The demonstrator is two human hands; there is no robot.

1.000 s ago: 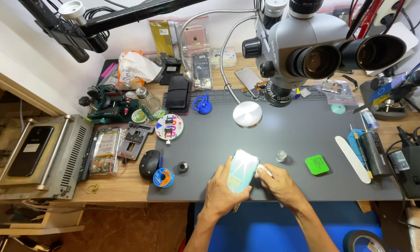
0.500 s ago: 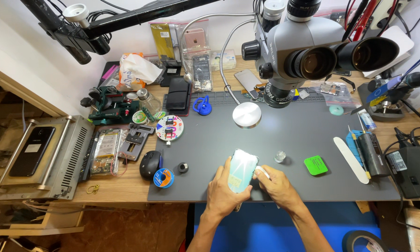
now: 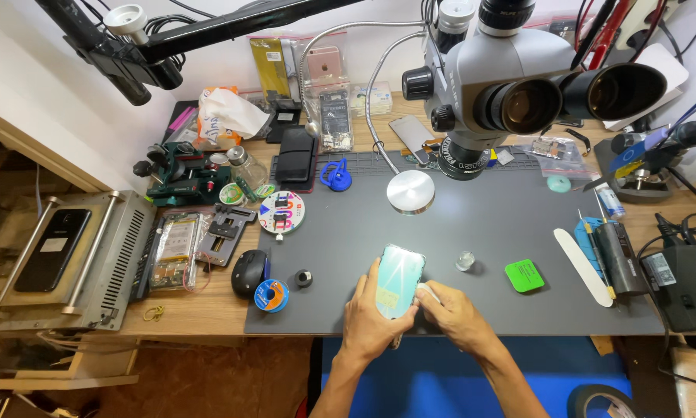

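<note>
Left hand (image 3: 371, 321) has its fingers wrapped around the left edge of the pale green phone (image 3: 400, 280), gripping it from the side and underneath. Right hand (image 3: 452, 313) sits at the phone's lower right corner, fingers pinched narrow on a small white piece (image 3: 425, 291) pressed against the edge; what that piece is, I cannot tell. The phone lies face up on the dark grey mat (image 3: 472, 224), near the mat's front edge, tilted slightly toward one o'clock.

Out from there: at three o'clock of the phone, just apart, a small clear round cap (image 3: 465, 261), and further along a green square pad (image 3: 524, 275). At nine o'clock, a small black ring (image 3: 304, 278), a blue tape roll (image 3: 271, 295) and a black mouse (image 3: 249, 272) at the mat's left border. At twelve o'clock, a round silver disc (image 3: 410, 191), with the grey microscope (image 3: 510, 85) looming above it over the surface.
</note>
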